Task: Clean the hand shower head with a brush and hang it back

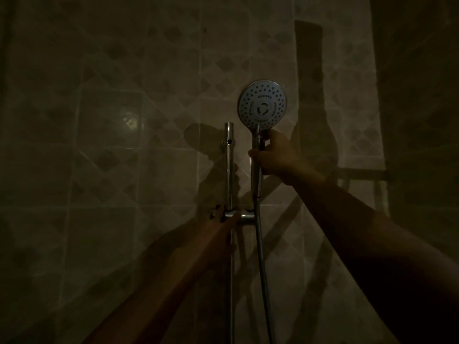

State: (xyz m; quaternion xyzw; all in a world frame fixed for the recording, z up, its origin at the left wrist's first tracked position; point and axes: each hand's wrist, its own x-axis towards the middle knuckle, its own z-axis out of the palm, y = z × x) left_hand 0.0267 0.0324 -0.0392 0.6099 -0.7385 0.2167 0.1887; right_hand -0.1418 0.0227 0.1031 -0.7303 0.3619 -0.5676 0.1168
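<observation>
The wall is dim, shiny tile with diamond shapes. The right hand wraps the round, dotted shower head by its handle, right of the metal rail. The left hand reaches the bracket; its grip is too dark to tell.

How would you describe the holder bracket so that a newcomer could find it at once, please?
Start at the tiled wall and find the vertical chrome rail. Follow it down to the small chrome holder bracket, beside the left hand. It is the only piece jutting sideways, with the hose passing it.
</observation>
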